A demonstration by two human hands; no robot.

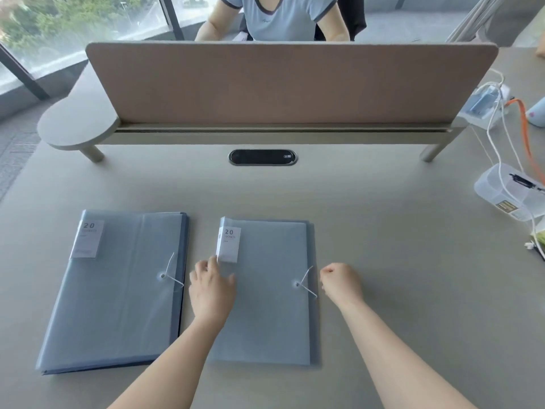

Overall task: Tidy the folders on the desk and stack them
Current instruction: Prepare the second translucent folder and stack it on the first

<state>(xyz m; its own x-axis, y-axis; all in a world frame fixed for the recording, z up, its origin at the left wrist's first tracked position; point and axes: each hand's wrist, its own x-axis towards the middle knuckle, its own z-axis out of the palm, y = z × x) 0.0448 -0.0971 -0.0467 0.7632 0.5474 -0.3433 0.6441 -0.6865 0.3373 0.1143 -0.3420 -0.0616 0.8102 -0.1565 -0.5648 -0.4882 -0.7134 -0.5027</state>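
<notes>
Two blue folders lie flat side by side on the grey desk (383,290), each with a white "20 pockets" label and an elastic cord closure. The left folder (118,290) is tilted slightly and looks thicker. The right folder (268,305) lies straight in front of me. My left hand (212,290) rests on the left edge of the right folder, fingers spread, just below its label. My right hand (342,283) sits on the desk right beside the folder's right edge, fingers curled under, holding nothing that I can see.
A brown divider screen (289,84) on a raised shelf crosses the back of the desk, with a person seated behind it. A black cable port (262,157) lies below it. A clear plastic box (510,193), cables and a power strip (483,104) crowd the right edge.
</notes>
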